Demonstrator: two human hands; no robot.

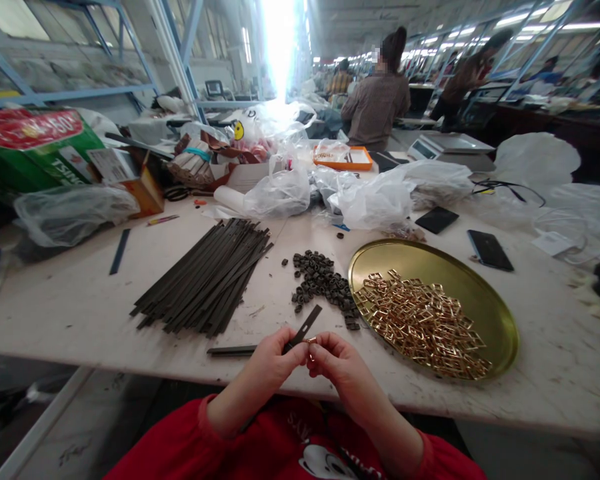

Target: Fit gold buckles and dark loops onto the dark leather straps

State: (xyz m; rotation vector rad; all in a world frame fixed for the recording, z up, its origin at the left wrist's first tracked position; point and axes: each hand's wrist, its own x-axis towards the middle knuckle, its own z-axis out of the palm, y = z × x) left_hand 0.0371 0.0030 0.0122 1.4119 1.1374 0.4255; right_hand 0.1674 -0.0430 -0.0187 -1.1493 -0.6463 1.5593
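Observation:
Between the fingers of my left hand (276,359) is a dark strap (308,324), its slotted end pointing up and to the right. My right hand (337,360) pinches a small gold buckle (311,341) against the strap; my fingertips partly hide where the two meet. A few more dark strips (230,351) lie on the table by my left hand. Beyond it spreads a pile of long dark straps (207,277). Small dark loops (323,280) are heaped past my hands, beside a round gold tray (503,323) holding many gold buckles (420,320).
Clear plastic bags (370,197) crowd the table's far side. A phone (490,250) and a flat black item (437,219) lie behind the tray. At the left are a green and red package (35,150) and a pen (163,219). Another person (379,103) stands farther back.

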